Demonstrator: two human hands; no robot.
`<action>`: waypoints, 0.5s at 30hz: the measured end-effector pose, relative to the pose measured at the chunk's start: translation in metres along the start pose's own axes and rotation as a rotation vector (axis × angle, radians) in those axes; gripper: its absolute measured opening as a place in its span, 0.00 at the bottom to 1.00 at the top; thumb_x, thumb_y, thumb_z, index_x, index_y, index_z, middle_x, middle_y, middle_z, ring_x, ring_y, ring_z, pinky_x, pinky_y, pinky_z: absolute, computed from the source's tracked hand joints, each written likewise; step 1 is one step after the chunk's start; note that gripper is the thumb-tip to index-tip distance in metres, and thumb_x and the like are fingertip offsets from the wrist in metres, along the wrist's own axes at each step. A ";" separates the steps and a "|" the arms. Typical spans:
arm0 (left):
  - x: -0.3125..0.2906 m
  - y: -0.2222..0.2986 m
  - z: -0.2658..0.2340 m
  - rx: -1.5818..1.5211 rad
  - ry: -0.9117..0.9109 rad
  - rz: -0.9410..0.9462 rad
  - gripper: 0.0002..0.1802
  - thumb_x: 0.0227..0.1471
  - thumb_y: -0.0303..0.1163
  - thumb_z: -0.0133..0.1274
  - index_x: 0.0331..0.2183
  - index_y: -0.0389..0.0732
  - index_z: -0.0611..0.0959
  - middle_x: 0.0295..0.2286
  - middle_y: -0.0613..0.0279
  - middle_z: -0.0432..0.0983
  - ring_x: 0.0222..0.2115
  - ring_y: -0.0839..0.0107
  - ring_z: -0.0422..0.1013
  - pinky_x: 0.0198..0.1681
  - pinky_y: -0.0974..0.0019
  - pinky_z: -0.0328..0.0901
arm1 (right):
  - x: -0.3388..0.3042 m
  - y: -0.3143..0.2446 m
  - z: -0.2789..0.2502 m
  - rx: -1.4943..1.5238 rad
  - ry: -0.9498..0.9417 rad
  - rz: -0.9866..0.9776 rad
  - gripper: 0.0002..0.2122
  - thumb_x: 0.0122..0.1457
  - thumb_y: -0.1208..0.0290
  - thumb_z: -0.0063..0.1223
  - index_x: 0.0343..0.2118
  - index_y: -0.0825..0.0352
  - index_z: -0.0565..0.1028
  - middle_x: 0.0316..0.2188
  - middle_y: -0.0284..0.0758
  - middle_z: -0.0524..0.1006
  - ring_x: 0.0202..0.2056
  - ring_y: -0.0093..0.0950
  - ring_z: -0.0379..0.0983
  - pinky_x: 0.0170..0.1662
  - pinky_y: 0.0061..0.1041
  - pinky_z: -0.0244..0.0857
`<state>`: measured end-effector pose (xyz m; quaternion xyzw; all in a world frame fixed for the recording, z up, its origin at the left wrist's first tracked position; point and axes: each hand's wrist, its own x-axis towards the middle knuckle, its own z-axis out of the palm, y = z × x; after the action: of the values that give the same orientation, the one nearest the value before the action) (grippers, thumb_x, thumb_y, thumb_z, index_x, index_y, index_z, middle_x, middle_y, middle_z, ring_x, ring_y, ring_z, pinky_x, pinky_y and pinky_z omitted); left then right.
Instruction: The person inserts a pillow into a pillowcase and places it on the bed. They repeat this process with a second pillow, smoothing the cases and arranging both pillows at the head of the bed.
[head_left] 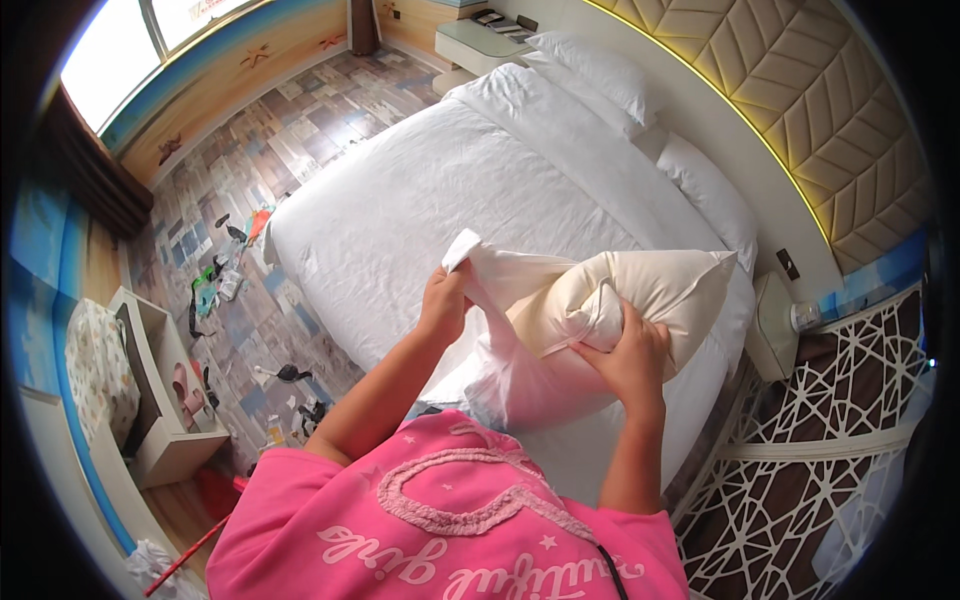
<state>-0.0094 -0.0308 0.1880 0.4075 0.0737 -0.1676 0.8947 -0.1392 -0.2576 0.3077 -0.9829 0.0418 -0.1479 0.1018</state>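
Note:
In front of me, over the near side of the bed, is a cream pillow [690, 285], bunched at its left end. A white pillowcase [505, 275] hangs beside and below it, its mouth spread toward the pillow. My left hand [444, 303] is closed on the raised edge of the pillowcase. My right hand [634, 348] grips the folded end of the pillow, thumb and fingers pressed into it. How far the pillow reaches into the pillowcase I cannot tell.
A white-covered bed [400, 200] fills the middle, with white pillows [600, 75] by the headboard. Clothes and small items [230, 270] litter the floor at left. A low cabinet [170, 440] stands left; a white lattice screen [810, 440] and a nightstand [772, 325] are at right.

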 end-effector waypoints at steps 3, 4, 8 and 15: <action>0.007 -0.013 -0.012 0.625 0.266 0.425 0.20 0.56 0.31 0.51 0.49 0.36 0.70 0.45 0.54 0.69 0.48 0.61 0.65 0.50 0.58 0.62 | -0.005 -0.008 0.002 -0.053 0.037 0.021 0.39 0.35 0.51 0.72 0.49 0.69 0.67 0.34 0.42 0.78 0.38 0.40 0.74 0.47 0.39 0.58; 0.005 -0.015 -0.008 0.896 0.382 0.640 0.21 0.54 0.30 0.53 0.49 0.35 0.70 0.45 0.52 0.68 0.49 0.60 0.63 0.52 0.58 0.60 | -0.007 -0.011 0.003 -0.075 0.062 0.023 0.39 0.35 0.51 0.72 0.49 0.68 0.67 0.34 0.42 0.78 0.38 0.40 0.74 0.47 0.39 0.58; -0.018 -0.010 0.022 1.009 -0.080 0.953 0.15 0.44 0.19 0.58 0.37 0.40 0.77 0.39 0.54 0.73 0.45 0.54 0.67 0.49 0.57 0.60 | -0.015 -0.015 0.008 -0.083 0.036 0.098 0.41 0.33 0.50 0.72 0.51 0.66 0.67 0.37 0.45 0.77 0.41 0.44 0.72 0.48 0.40 0.58; 0.028 -0.108 0.008 1.345 -0.378 0.047 0.15 0.50 0.33 0.49 0.33 0.32 0.82 0.32 0.40 0.78 0.35 0.44 0.74 0.37 0.53 0.69 | -0.028 -0.029 0.000 -0.077 0.040 0.046 0.41 0.34 0.53 0.73 0.53 0.65 0.65 0.34 0.38 0.77 0.40 0.40 0.71 0.48 0.39 0.57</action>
<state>-0.0218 -0.1093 0.1093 0.8382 -0.2120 -0.2254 0.4490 -0.1645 -0.2262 0.3056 -0.9817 0.0720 -0.1633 0.0663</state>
